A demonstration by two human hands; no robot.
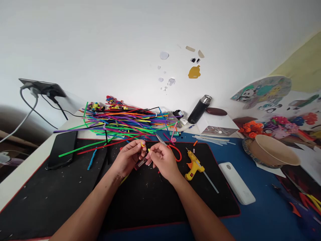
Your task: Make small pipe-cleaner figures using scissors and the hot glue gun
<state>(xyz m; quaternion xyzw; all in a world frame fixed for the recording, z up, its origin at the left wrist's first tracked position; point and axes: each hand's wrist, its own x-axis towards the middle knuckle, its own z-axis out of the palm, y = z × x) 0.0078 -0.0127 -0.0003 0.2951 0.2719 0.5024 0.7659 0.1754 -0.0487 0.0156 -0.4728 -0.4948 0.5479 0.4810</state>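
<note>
My left hand (130, 154) is closed in a pinch, holding a small yellow pipe cleaner piece (143, 144), which looks curled, at its fingertips. Close beside it, my right hand (164, 160) pinches a short yellow pipe cleaner end (148, 150). Whether the two yellow bits belong to one strand, I cannot tell. Both hands are just above the black mat (140, 207). Behind the right hand lie scissors with orange-red handles (178, 153), partly hidden. A small dark red object with a pale label (140, 163) shows between the hands.
Many coloured pipe cleaners (125, 122) are heaped along the wall. A yellow glue gun (194, 165) lies right of my hands, near a white power bank (237, 183). A phone (62, 150) is at left; a black flask (199, 109) leans at the back; a bowl (277, 150) stands right.
</note>
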